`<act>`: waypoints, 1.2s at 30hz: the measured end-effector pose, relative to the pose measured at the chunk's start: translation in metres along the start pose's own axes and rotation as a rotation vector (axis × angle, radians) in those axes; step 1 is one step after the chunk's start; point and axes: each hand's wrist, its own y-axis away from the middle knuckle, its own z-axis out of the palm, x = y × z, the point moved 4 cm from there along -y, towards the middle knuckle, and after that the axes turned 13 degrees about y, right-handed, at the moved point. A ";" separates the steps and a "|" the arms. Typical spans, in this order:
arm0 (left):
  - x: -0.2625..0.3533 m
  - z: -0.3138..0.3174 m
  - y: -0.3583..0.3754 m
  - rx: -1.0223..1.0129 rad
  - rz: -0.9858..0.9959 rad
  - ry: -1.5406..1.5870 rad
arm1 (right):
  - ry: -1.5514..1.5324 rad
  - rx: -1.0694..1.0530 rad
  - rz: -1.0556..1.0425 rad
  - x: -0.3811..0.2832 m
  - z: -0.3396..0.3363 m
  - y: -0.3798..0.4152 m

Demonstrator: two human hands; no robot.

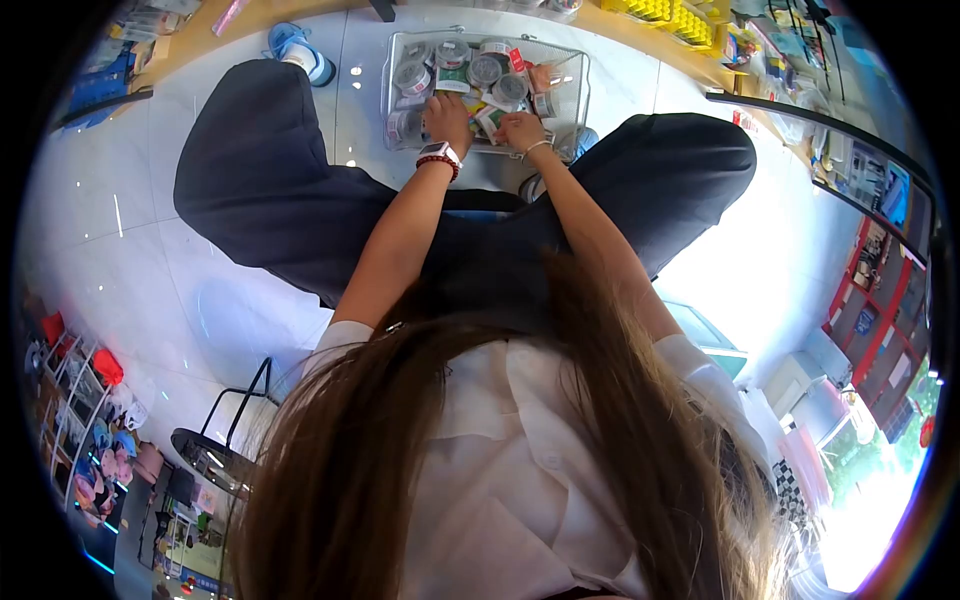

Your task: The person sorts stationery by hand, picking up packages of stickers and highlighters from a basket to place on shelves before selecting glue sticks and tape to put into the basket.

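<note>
Nearest us hangs long brown hair (500,440) over a white shirt. Beyond it, both our hands reach into the clear wire basket (400,60) on the white tiled floor at twelve o'clock: left hand (447,118) among round lidded tins (487,68), right hand (520,128) on small packets (grips impossible to tell).

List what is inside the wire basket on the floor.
The basket holds round lidded tubs and small packets. The left hand and right hand cover what lies beneath them.
</note>
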 end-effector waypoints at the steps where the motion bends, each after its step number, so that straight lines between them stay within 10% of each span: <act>1: 0.003 -0.001 0.001 0.015 -0.007 -0.019 | 0.003 0.008 -0.003 0.003 -0.001 0.000; 18: -0.001 -0.008 -0.007 -0.233 -0.023 -0.085 | 0.099 -0.033 -0.122 0.036 0.009 -0.022; 24: 0.008 -0.013 0.006 -0.339 0.075 -0.101 | 1.116 -0.027 -0.469 -0.012 0.008 0.014; 25: 0.010 -0.015 0.002 -0.309 0.065 -0.036 | 1.127 -0.012 -0.640 0.031 0.021 -0.017; 27: 0.001 -0.012 -0.002 -0.326 -0.050 -0.023 | 0.733 -0.139 -0.083 0.004 0.019 0.005; 29: -0.008 0.007 0.000 -0.398 -0.053 -0.027 | 1.014 -0.066 -0.552 0.018 0.039 -0.005; 36: -0.014 0.014 -0.010 -0.430 -0.055 -0.105 | 0.958 -0.257 -0.507 -0.071 0.029 0.066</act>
